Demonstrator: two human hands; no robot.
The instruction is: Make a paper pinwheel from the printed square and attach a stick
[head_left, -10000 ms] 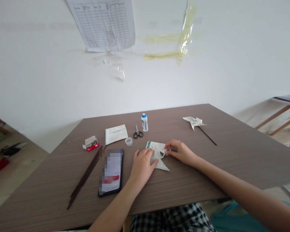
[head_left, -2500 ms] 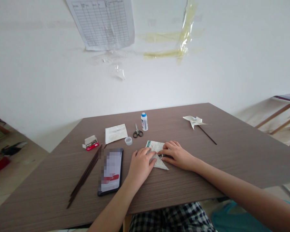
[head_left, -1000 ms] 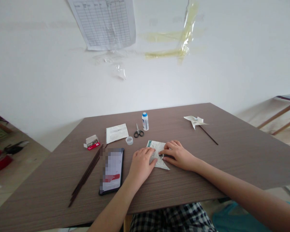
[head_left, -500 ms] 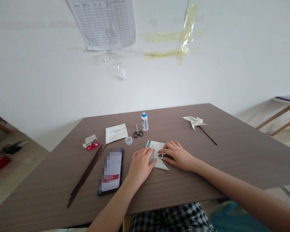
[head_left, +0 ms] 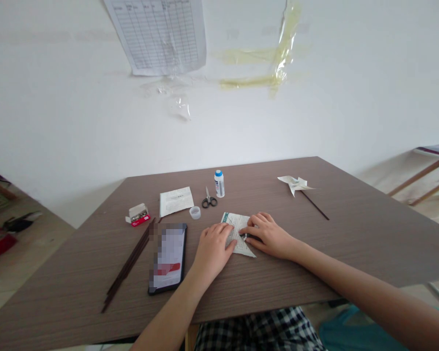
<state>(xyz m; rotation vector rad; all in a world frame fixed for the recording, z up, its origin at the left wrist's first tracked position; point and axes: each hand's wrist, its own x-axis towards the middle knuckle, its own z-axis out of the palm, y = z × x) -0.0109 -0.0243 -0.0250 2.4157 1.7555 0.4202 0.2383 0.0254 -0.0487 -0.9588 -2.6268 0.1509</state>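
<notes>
A piece of printed paper [head_left: 243, 249] with a green strip at its top left corner lies on the table; its right side shows a notch. My left hand [head_left: 214, 243] rests flat over the paper's left part, fingers stretched and thumb apart. On the right side, the bent fingers and thumb of my right hand [head_left: 269, 235] close over the paper's edge. A dark gap with a small white bit shows between thumb and forefinger; I cannot make out what it is. Scissors [head_left: 209, 200] with black handles lie beyond my hands.
A glue bottle [head_left: 219, 184], a clear cap [head_left: 195, 212] and another printed sheet [head_left: 176, 201] are behind my hands. Left are a phone [head_left: 168, 261], dark sticks [head_left: 129, 264] and a small red-and-white box [head_left: 138, 215]. A paper pinwheel [head_left: 294, 184] on a stick lies right.
</notes>
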